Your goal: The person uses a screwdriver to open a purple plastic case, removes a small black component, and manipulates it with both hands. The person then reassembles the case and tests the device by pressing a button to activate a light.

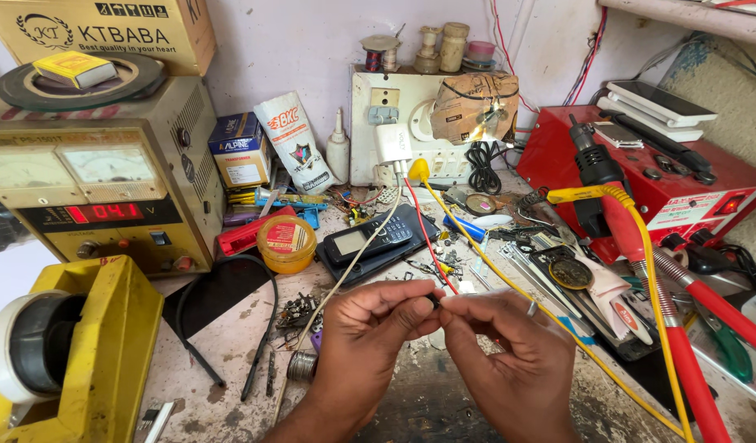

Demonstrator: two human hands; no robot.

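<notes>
Both hands worked low over the worktop [443, 402], close to the camera. Left hand [370, 328] pinched a small dark tip [433, 300] of the red wire [427, 238] between thumb and forefinger; right hand [509, 353], with a ring on one finger, met it fingertip to fingertip, narrowed around something pale, too small to make out. Judging from this, the step wanted a firm, steady pinch with the wire end kept clear of the scattered parts below. Counted: two leads, one red and one yellow lead [509, 279], ran from the white socket board [394, 123]; one dark keypad phone [370, 238] lay just beyond the hands; one yellow tape dispenser [82, 353] sat at the left; one power supply [99, 189] stood behind it; one red station [665, 172] stood at the right.
</notes>
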